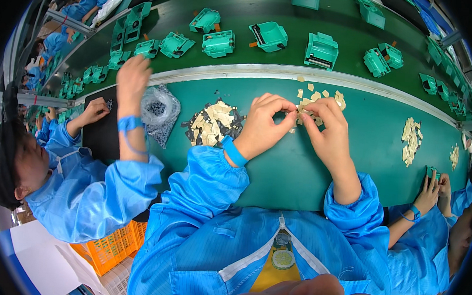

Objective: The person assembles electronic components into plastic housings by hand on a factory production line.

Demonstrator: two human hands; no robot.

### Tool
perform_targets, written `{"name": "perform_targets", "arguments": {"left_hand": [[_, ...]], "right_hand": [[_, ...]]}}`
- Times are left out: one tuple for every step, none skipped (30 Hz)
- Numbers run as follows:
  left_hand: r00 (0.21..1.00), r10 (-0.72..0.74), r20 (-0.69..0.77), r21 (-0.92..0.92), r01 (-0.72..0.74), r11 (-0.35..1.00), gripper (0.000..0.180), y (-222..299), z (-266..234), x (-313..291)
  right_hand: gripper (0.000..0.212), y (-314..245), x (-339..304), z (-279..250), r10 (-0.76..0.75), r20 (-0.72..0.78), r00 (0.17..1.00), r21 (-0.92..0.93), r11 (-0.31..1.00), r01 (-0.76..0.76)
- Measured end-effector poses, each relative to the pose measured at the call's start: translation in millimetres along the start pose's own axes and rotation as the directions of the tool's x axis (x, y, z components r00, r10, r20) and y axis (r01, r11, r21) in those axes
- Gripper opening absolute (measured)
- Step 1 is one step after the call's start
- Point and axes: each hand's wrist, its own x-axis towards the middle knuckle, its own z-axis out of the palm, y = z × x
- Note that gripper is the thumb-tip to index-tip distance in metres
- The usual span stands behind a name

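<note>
My left hand [265,125] and my right hand [330,132] meet over the green work table, thumbs and fingertips pinched close together. Whatever sits between the fingertips is too small and covered to make out. Just beyond and under my right fingers lies a loose scatter of small cream pieces [340,100], like bits of backing paper. Left of my left hand is a heap of cream strips [215,119] mixed with flat black pieces [200,136]. A blue band circles my left wrist.
Past a pale metal rail [240,71], several green plastic housings [322,50] stand on a green conveyor [356,38]. Left are a clear bag of black parts [159,113] and a co-worker's raised arm [134,95]. Another cream pile [411,141] and a co-worker's hands [428,196] are right.
</note>
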Motion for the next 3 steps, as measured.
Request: {"name": "perform_targets", "arguments": {"left_hand": [[1.0,0.015,0.004,0.039,-0.016,0.999,0.009,1.0,-0.3,0.0],[0.999,0.048,0.006,0.08,-0.048,0.996,0.008,1.0,-0.3,-0.3],[0.997,0.08,0.008,0.12,-0.081,0.989,0.007,1.4,-0.5,-0.6]], "right_hand": [[0.019,1.0,-0.3,-0.2,0.001,0.0,1.0,-0.001,1.0,-0.001],[0.019,3.6,-0.9,-0.3,-0.031,0.036,0.999,-0.046,0.998,0.033],[0.018,7.0,-1.7,-1.0,-0.062,0.074,0.995,-0.09,0.994,0.068]]}}
